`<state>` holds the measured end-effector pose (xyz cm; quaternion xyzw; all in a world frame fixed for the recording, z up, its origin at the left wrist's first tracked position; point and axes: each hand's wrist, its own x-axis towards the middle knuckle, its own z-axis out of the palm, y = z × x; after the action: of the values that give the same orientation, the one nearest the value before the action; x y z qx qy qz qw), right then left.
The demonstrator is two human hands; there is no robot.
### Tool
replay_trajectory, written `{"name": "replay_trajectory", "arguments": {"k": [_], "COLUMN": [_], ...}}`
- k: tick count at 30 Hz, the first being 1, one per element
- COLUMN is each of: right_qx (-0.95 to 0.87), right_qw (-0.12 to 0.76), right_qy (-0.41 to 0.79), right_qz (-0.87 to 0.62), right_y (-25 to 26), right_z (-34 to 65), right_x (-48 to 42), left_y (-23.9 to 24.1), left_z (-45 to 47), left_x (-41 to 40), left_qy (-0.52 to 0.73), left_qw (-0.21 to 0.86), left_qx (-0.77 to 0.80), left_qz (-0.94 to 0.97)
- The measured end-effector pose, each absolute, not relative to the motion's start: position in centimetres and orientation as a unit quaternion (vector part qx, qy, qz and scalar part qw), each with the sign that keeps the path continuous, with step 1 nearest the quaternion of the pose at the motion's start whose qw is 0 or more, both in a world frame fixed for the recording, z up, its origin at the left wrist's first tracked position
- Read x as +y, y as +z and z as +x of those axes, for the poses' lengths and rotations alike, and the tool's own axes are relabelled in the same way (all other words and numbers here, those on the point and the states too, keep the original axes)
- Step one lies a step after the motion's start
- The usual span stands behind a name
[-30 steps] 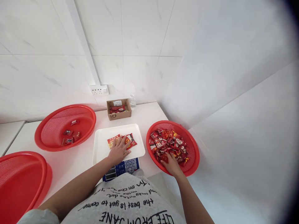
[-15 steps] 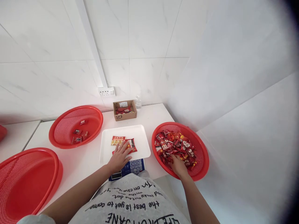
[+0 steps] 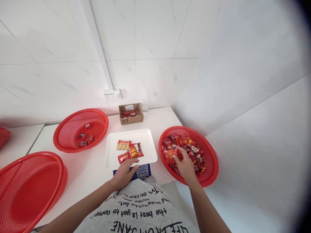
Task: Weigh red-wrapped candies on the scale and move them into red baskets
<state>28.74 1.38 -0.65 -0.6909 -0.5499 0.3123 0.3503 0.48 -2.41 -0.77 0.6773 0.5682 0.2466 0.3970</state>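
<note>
My right hand [image 3: 186, 167] is closed on a red snack packet [image 3: 170, 156], held above the right red basket [image 3: 213, 161]. Many red wrapped packets [image 3: 191, 152] are heaped in that basket. My left hand [image 3: 124, 174] lies open at the front edge of the white tray [image 3: 148, 142], fingers stretched out and thumb apart. On the tray are a red-and-cream packet [image 3: 123, 145], a red-and-yellow packet [image 3: 136, 150] and a small red packet [image 3: 124, 157] close to my left fingertips. Beneath the tray's front shows a blue scale keypad [image 3: 143, 171], partly covered by my hand.
At the back of the table stands a small cardboard box [image 3: 131, 119] of red packets, with a clear plastic item [image 3: 144, 105] beside it. To the left are a red basket [image 3: 103, 126] with several packets and another red basket [image 3: 60, 161]. A socket strip [image 3: 112, 94] is on the wall.
My right hand has come up from the heap with a red packet. My left hand has drawn back from the packets to the tray's front edge, uncovering the small red one.
</note>
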Motion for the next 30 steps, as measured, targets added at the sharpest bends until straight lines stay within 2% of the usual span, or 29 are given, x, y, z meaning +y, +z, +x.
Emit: {"name": "replay_trajectory", "arguments": {"k": [2, 4, 12, 15, 23, 26, 30], "right_qx": [-0.541, -0.528, -0.501, -0.498, -0.421, -0.429, -0.480], "right_qw": [0.362, 0.338, 0.297, 0.276, 0.339, 0.304, 0.276], "right_qy": [0.426, 0.532, 0.643, 0.658, 0.674, 0.682, 0.635], "right_qz": [-0.628, -0.570, -0.497, -0.494, -0.503, -0.508, -0.539], "right_y": [0.4, 0.9, 0.8, 0.6, 0.0, -0.5, -1.3], "right_z": [26.0, 23.4, 20.2, 20.4, 19.6, 19.5, 19.4], "right_x": [0.9, 0.2, -1.1, -1.0, -0.6, -0.8, -0.9], "left_y": [-0.1, 0.6, 2.3, 2.1, 2.0, 2.1, 2.0], "left_z": [1.4, 2.2, 2.1, 1.8, 2.2, 2.1, 2.1], "left_x": [-2.2, -1.9, -1.8, -1.8, -1.3, -1.2, -1.2], "left_qy": [0.253, 0.267, 0.282, 0.289, 0.363, 0.379, 0.389], "left_qw": [0.474, 0.537, 0.575, 0.614, 0.716, 0.703, 0.684], "left_qx": [0.555, 0.529, 0.518, 0.518, 0.480, 0.480, 0.473], "left_qz": [0.635, 0.601, 0.567, 0.521, 0.354, 0.363, 0.395]}}
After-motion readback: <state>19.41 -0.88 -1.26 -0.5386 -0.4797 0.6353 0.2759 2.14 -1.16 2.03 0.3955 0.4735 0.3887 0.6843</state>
